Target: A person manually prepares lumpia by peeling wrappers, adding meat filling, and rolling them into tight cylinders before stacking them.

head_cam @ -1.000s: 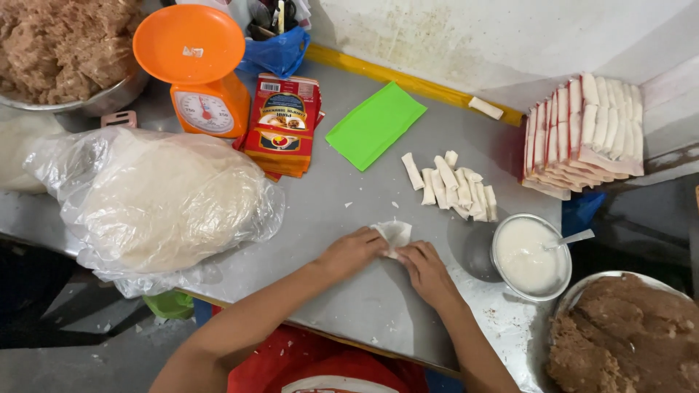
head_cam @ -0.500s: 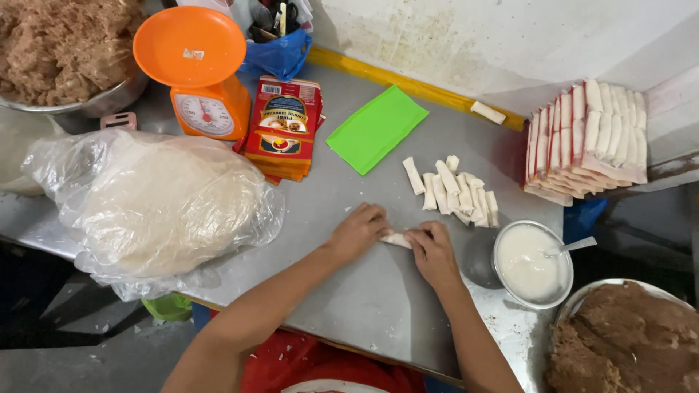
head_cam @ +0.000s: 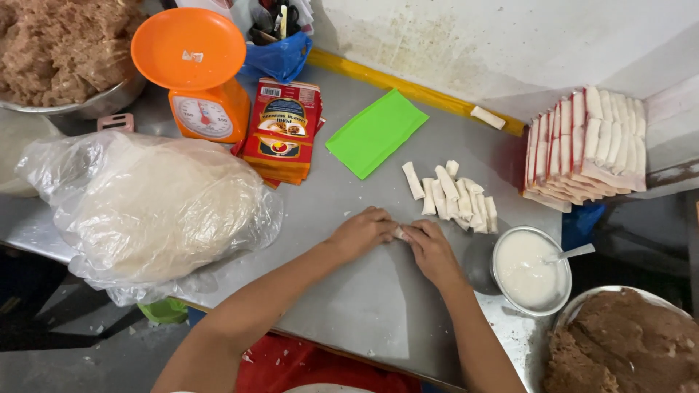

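A stack of flat red packets point(head_cam: 282, 131) is lying on the metal table point(head_cam: 364, 306), just right of the orange scale point(head_cam: 200, 80) and left of the green board point(head_cam: 376, 132). Each packet is rectangular, red with yellow edging, a round picture panel and a small white barcode patch at its top corner. The scale is showing a round white dial point(head_cam: 202, 116) with a red needle on its front. A clear plastic bag point(head_cam: 149, 207) holding a pale mass is sitting at the table's left.
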